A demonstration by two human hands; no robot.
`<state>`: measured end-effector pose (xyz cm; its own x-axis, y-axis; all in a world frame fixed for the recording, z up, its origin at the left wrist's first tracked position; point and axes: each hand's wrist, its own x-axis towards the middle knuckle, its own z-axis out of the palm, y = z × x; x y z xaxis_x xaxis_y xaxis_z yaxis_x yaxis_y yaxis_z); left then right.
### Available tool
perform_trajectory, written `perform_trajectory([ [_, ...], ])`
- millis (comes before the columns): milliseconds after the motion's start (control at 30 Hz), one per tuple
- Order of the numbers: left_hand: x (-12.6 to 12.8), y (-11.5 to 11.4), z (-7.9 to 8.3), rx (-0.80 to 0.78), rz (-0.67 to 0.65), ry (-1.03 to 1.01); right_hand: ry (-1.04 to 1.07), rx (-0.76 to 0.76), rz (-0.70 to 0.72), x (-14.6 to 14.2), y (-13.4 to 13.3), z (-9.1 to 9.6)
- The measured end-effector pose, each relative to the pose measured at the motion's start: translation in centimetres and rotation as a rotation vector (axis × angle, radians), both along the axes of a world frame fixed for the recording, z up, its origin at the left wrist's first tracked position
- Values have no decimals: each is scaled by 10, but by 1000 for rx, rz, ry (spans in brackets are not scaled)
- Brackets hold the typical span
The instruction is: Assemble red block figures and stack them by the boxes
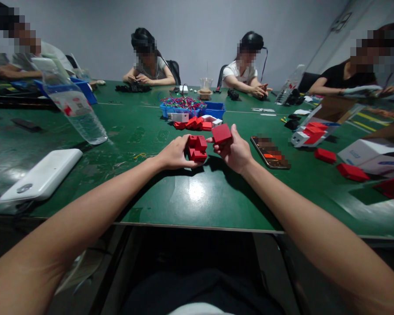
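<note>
Red block-shaped pieces are in both of my hands over the green table (144, 183). My left hand (176, 153) is closed round red blocky pieces (197, 148) with a stepped, notched outline; how many there are I cannot tell. Between the thumb and fingers of my right hand (234, 151) is a red block (221, 133), raised a little above the table with a flat face toward me. The two hands are close together but apart. Just beyond them lies a row of red pieces (193, 123) with white ones (212, 120) among them.
Blue bins (213, 109) stand behind the row, one full of coloured wires (184, 105). A phone (271, 153) lies right of my hands. Leftward are a water bottle (75, 109) and white power bank (42, 175). White boxes (374, 155) and red pieces (325, 155) are at right. Several people sit around.
</note>
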<state>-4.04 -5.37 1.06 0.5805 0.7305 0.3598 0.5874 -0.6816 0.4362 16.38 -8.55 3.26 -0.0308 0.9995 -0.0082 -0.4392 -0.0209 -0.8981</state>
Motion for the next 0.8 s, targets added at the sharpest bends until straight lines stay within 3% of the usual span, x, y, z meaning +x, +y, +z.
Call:
perform_trajectory([
  [333, 1, 0, 0, 7, 5, 14, 33, -41, -51, 0, -2, 8],
  [800, 0, 0, 0, 6, 10, 23, -25, -35, -33, 3, 0, 5],
])
